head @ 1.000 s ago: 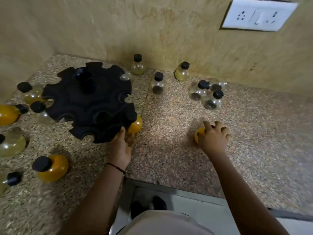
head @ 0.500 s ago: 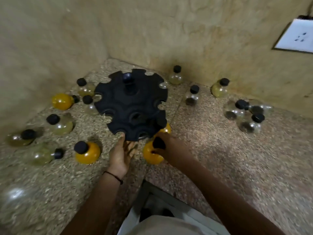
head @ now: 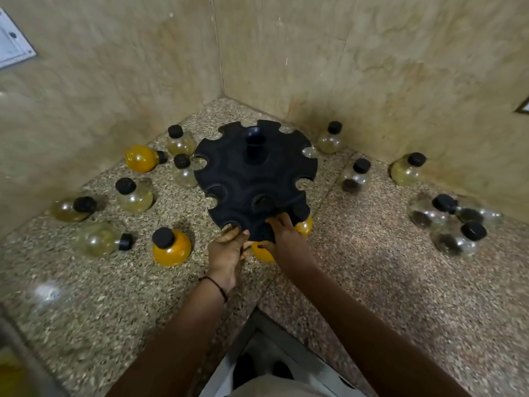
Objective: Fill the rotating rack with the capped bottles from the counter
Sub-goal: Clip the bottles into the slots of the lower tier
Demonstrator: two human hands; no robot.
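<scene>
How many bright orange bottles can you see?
4. One lies on its side far left near the wall, one stands left of the hands, one peeks out between the hands, one hangs under the rack's near-right edge. More may be hidden.

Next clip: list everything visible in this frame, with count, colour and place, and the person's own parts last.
Round notched plastic rack: one, black, centre of the counter, near the corner.
Orange-filled round bottles with black caps: four; two on the left, two at the rack's near edge.
Pale yellowish capped bottles: about seven; five left of the rack, two by the back wall.
Clear bottles with dark contents: about four, right side.
Speckled stone counter: one, brown-grey.
Wall socket plate: one, white, upper left.
Left hand: at the rack's near rim.
Right hand: on the nearest orange bottle, under the rim.
</scene>
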